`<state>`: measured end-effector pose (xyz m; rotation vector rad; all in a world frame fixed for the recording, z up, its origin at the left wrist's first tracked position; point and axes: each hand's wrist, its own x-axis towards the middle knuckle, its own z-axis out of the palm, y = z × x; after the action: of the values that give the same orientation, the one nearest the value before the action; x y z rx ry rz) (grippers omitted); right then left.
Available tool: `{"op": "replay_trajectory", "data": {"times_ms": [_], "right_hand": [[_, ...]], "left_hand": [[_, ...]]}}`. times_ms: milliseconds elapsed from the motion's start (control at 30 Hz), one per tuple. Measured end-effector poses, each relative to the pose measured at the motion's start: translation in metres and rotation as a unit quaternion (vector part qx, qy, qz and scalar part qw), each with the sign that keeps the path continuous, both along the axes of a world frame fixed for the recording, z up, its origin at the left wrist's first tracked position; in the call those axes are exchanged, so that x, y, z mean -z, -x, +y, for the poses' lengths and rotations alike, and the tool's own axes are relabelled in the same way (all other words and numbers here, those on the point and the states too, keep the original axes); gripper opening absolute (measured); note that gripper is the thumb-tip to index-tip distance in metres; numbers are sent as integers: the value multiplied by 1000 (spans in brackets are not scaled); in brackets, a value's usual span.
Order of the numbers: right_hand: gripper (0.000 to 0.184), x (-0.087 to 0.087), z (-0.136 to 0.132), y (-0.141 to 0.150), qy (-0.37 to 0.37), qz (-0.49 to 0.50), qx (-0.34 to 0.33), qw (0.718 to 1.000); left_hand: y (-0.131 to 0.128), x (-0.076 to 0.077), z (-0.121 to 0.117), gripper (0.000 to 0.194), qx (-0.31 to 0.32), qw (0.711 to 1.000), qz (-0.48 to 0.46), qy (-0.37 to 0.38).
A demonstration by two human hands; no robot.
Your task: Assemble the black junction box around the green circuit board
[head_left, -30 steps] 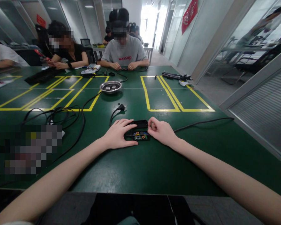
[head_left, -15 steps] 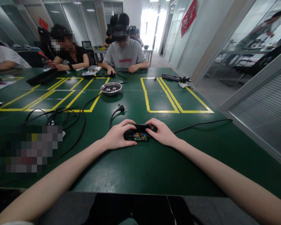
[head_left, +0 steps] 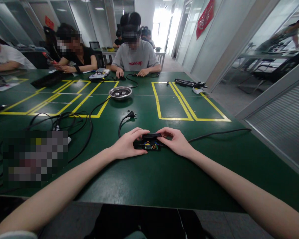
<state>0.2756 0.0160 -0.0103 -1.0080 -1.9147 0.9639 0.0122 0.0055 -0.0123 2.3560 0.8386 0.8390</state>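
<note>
A small black device (head_left: 149,145) with an exposed circuit board lies on the green table (head_left: 149,179) in front of me. Its black cover (head_left: 151,135) is tilted up over the far side. My left hand (head_left: 126,146) grips the device's left end, thumb along the near edge and fingers curled over the top. My right hand (head_left: 176,142) holds the right end, its fingers pinching the cover. A black cable (head_left: 219,132) runs from the device to the right, and a plug (head_left: 131,114) on another cable lies just beyond.
A metal bowl (head_left: 120,92) with small parts stands further out. Tangled black cables (head_left: 62,121) lie at the left. Yellow tape lines (head_left: 179,99) mark the table. Three people sit along the far side and left, a black tool (head_left: 188,83) lies at the far right.
The cover, lying flat beyond the board a second ago, has been lifted and tilted over it. Both hands have closed in on the device's ends.
</note>
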Motion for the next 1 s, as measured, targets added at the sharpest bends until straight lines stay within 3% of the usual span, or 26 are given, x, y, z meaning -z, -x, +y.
{"op": "replay_trajectory", "data": {"times_ms": [533, 800, 1000], "right_hand": [[20, 4, -1, -1, -36, -11, 30, 999], [17, 2, -1, -2, -29, -7, -6, 1000], [14, -4, -4, -6, -61, -23, -72, 995]], "left_hand": [[0, -3, -1, 71, -1, 1000, 12, 2], [0, -2, -1, 65, 1, 1000, 15, -3], [-1, -5, -2, 41, 0, 1000, 15, -11]]}}
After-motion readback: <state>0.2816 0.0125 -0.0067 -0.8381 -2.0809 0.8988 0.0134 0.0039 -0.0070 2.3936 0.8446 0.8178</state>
